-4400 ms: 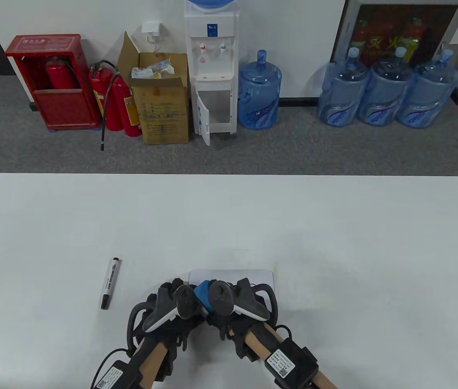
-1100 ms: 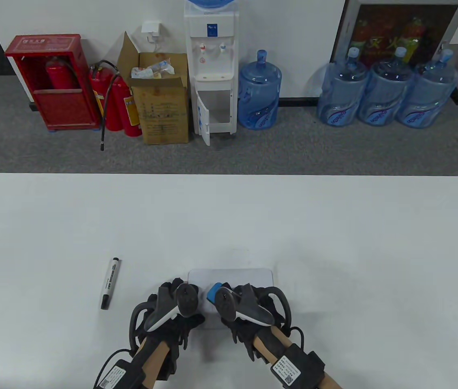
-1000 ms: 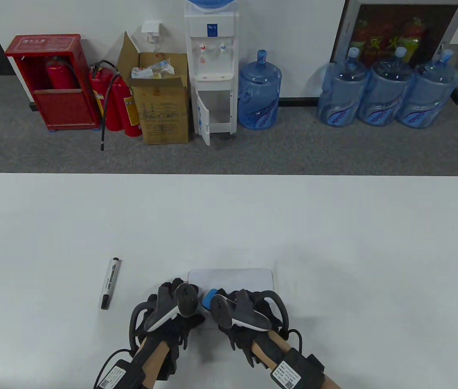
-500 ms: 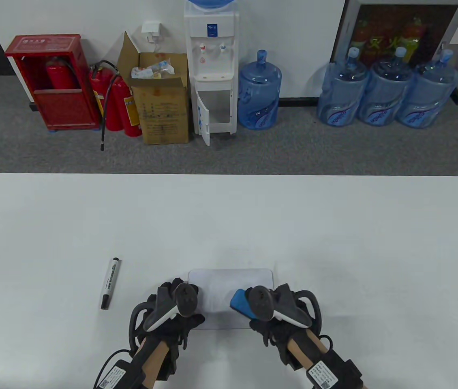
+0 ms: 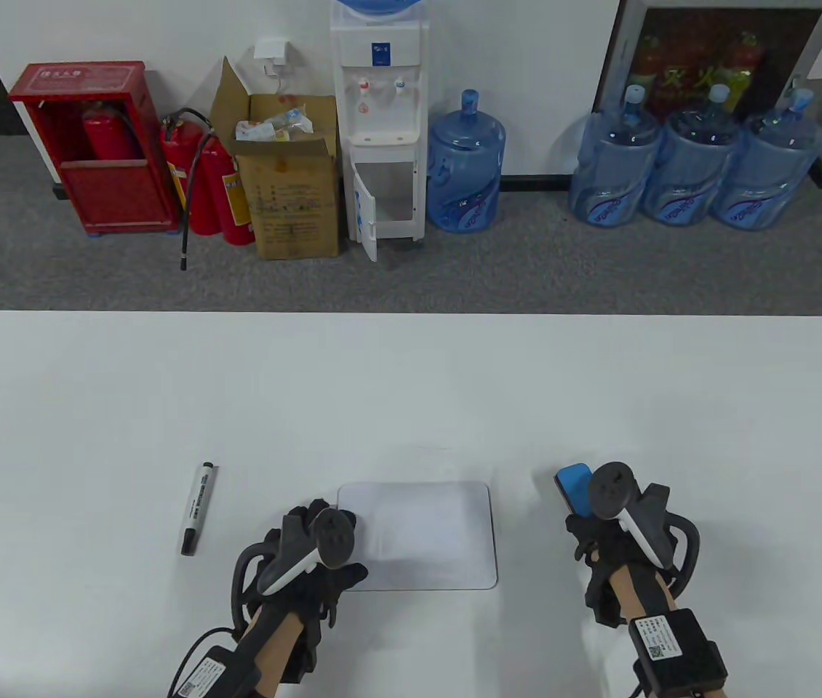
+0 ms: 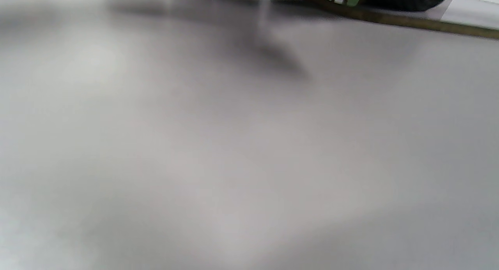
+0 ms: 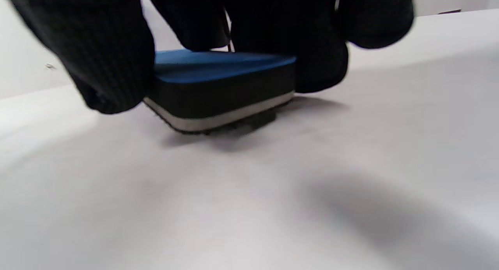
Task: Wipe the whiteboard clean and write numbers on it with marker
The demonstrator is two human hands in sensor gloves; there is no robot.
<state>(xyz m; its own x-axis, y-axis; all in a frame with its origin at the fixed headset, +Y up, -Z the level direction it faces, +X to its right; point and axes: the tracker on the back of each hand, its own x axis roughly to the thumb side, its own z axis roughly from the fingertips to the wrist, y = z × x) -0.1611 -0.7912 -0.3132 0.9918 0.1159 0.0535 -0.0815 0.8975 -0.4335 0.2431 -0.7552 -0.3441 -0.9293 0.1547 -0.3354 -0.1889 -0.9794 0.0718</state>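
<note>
Both hands wear black knit sensor gloves: left hand point(image 5: 309, 563), right hand point(image 5: 611, 534). A dark grey and white controller-shaped tracker with round black head point(image 5: 313, 547) is strapped to the back of the left one; a matching dark grey and white tracker point(image 5: 625, 505) sits on the right. Black ring-shaped loops curve round each tracker. Each forearm carries a black box with white QR-code label, left box point(image 5: 211, 672), right box point(image 5: 673, 647). A thin black cable point(image 5: 189, 647) loops out beside the left box. Fine textured weave shows on the black gloved fingers point(image 7: 109, 55) in the right wrist view.
</note>
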